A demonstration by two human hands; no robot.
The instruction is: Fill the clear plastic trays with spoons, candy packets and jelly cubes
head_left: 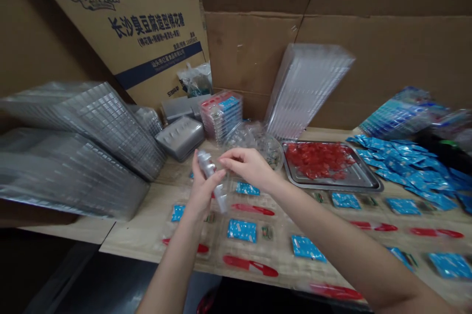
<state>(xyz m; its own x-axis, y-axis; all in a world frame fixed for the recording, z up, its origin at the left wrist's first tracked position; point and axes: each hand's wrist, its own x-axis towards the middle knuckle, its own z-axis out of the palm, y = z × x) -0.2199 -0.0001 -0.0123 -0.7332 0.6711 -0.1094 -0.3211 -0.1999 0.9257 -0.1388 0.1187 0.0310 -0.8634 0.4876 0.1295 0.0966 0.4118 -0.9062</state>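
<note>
Clear plastic piece (pixel 208 164) gripped in left hand (pixel 201 193), fingers wrapped round it; right hand (pixel 250 165) just beside, fingers pinched narrow, nothing seen held.

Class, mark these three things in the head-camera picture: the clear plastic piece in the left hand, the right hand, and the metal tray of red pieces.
Clear plastic piece (pixel 206 164): head view, point on its upper part.
Right hand (pixel 250 166): head view, point on the back of the hand.
Metal tray (pixel 332 188): head view, point on its front rim.
</note>
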